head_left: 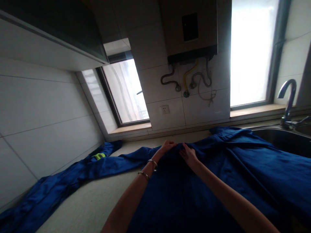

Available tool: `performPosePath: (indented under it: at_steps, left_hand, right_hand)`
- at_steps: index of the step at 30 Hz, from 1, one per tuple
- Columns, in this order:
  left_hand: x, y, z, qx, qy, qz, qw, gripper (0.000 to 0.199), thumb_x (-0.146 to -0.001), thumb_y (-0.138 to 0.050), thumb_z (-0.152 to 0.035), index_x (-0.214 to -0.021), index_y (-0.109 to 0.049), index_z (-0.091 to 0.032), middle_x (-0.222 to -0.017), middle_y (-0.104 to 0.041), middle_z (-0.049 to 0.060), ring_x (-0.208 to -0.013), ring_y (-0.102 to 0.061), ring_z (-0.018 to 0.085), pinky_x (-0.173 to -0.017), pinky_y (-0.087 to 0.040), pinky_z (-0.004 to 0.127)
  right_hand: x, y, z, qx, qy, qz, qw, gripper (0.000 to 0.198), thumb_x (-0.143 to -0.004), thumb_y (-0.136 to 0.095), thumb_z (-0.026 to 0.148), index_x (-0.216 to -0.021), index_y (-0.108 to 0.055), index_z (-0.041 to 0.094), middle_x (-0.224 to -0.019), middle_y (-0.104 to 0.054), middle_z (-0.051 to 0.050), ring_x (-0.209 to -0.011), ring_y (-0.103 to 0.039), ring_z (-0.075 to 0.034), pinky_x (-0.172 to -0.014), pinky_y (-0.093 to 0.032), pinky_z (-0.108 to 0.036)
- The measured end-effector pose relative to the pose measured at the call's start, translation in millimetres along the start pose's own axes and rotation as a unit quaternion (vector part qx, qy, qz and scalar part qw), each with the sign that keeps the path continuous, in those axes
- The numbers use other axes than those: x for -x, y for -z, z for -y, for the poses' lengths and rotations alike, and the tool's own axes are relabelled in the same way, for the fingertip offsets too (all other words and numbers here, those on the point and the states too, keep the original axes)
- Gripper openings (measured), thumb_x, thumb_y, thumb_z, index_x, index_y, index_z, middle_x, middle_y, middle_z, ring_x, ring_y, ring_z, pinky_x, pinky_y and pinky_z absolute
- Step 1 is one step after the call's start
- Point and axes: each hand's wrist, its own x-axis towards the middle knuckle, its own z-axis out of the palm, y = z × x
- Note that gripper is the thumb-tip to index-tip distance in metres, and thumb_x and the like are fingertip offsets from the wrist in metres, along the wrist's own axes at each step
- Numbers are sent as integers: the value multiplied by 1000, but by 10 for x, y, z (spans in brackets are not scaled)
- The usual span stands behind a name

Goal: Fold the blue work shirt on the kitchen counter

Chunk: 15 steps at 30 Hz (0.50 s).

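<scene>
both hands at the far edge of the blue work jacket (218,174) spread flat on the countertop (97,197), left hand (167,147) and right hand (188,155) pinching the cloth there, looks like mid-fold, next needing an even pull.

a blue garment (218,174) of matt woven cloth, faintly creased, is spread over a pale, matt, speckled counter (97,197). the wall (43,123) is faced with smooth, glossy white tiles. thin metal bangles (148,169) are worn on one wrist. the tap (289,100) is made of polished metal.
</scene>
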Motion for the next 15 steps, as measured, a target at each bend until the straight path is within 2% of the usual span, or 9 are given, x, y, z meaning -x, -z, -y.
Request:
performPosePath:
  at_steps: [3,5,7,10,11,12,13,15]
  left_hand:
    - [159,-19,-188,-70,-48,-104,991,30,-84,-49,-37,-93,-60,-11,-96,-60,11,-91,-55,21,-79,-42,29]
    - [300,-68,-310,-162,-111,-156,968,35,-84,-49,-39,-108,-55,-14,-111,-55,13,-106,-49,24,-88,-40,33]
    - [421,-142,-405,-263,-142,-154,942,40,-84,-51,-39,-116,-50,-15,-116,-52,16,-110,-48,28,-86,-42,35]
    - [502,-224,-474,-345,-88,-92,930,36,-86,-48,-32,-116,-49,-11,-106,-56,20,-100,-56,30,-78,-46,37]
    - [501,-225,-483,-353,-64,-70,931,33,-88,-45,-28,-115,-49,-10,-101,-58,20,-96,-59,30,-77,-46,38]
    - [488,-209,-490,-355,-46,-51,933,31,-89,-43,-24,-115,-50,-9,-98,-59,21,-93,-60,30,-77,-47,39]
    - [468,-178,-497,-350,-32,-33,936,30,-89,-42,-21,-115,-50,-8,-96,-60,21,-93,-61,29,-78,-47,39]
    - [413,-91,-521,-323,-14,-2,946,30,-87,-43,-16,-115,-51,-8,-98,-60,22,-98,-60,30,-83,-46,40]
  right_hand:
    - [17,-23,77,16,32,13,999,31,-70,-64,46,-69,-44,22,-60,-53,1,-61,-60,-15,-62,-54,-29]
    - [25,-41,145,18,29,38,999,30,-68,-65,43,-68,-45,21,-58,-52,2,-56,-57,-13,-58,-52,-26]
    - [30,-48,221,34,25,70,997,29,-66,-65,41,-66,-46,20,-58,-51,2,-53,-54,-11,-54,-48,-23]
    - [50,-2,374,148,35,146,978,27,-65,-62,40,-62,-48,17,-60,-53,1,-57,-54,-11,-55,-45,-22]
    - [67,34,435,221,47,175,958,26,-66,-61,39,-62,-50,16,-62,-56,-1,-60,-55,-12,-57,-45,-23]
    - [91,77,498,311,72,195,927,24,-67,-61,38,-62,-52,16,-64,-58,-2,-63,-57,-14,-59,-45,-24]
    - [121,124,557,412,111,193,884,22,-67,-61,37,-65,-54,16,-67,-60,-3,-67,-58,-16,-62,-45,-25]
    - [187,218,646,597,216,120,763,21,-70,-62,35,-79,-59,16,-79,-63,-7,-76,-61,-21,-67,-45,-29]
